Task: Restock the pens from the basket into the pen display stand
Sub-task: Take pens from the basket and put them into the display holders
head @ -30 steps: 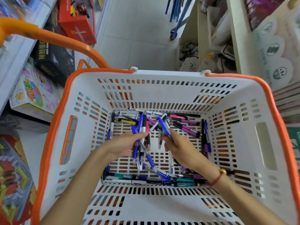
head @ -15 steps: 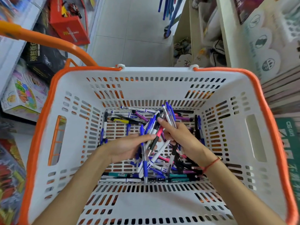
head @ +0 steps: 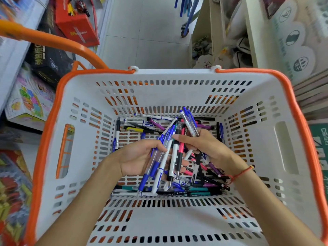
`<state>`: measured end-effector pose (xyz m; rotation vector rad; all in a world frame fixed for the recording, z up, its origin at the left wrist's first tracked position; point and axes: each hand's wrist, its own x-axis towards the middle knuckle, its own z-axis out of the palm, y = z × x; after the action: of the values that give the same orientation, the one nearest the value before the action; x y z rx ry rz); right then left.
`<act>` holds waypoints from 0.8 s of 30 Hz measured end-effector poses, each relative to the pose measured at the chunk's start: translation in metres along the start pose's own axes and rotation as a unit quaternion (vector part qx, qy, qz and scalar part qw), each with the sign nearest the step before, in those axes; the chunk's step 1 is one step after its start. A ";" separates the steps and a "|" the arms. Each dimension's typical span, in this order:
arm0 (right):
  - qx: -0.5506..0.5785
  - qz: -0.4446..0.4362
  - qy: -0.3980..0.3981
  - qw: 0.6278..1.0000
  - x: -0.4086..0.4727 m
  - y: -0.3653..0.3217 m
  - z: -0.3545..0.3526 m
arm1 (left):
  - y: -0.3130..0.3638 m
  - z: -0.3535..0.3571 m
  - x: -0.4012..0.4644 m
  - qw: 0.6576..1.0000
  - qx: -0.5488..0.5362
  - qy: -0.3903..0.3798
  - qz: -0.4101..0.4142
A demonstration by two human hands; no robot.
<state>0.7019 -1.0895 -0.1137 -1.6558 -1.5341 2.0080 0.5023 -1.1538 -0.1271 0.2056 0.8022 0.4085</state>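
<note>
Head view: pens being gathered in the basket (head: 262, 142), none on a stand yet.
Left hand (head: 136, 158) and right hand (head: 204, 148) each curl round a bunch of pens (head: 170, 150); many loose pens (head: 198, 191) lie along the basket floor's near edge; no display stand in sight.

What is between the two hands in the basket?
A bunch of pens, blue, white, black and pink, lies between the left hand and the right hand; both hold it, as the head view shows.
</note>
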 end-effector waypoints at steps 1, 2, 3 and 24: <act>0.000 0.000 -0.003 1.000 0.000 0.000 0.000 | 0.000 0.001 0.001 1.000 -0.011 0.005 -0.002; -0.001 0.001 -0.007 1.000 0.000 0.001 0.001 | -0.001 0.001 0.001 1.000 -0.022 0.008 -0.005; -0.002 0.002 -0.010 1.000 0.001 0.001 0.002 | -0.001 0.001 0.002 0.999 -0.032 0.008 -0.007; -0.041 -0.091 0.086 0.991 -0.002 0.002 0.007 | -0.006 0.009 0.010 0.999 -0.009 0.051 0.011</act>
<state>0.6985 -1.0962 -0.1148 -1.6047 -1.6575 1.6876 0.5167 -1.1554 -0.1298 0.1776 0.8960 0.4501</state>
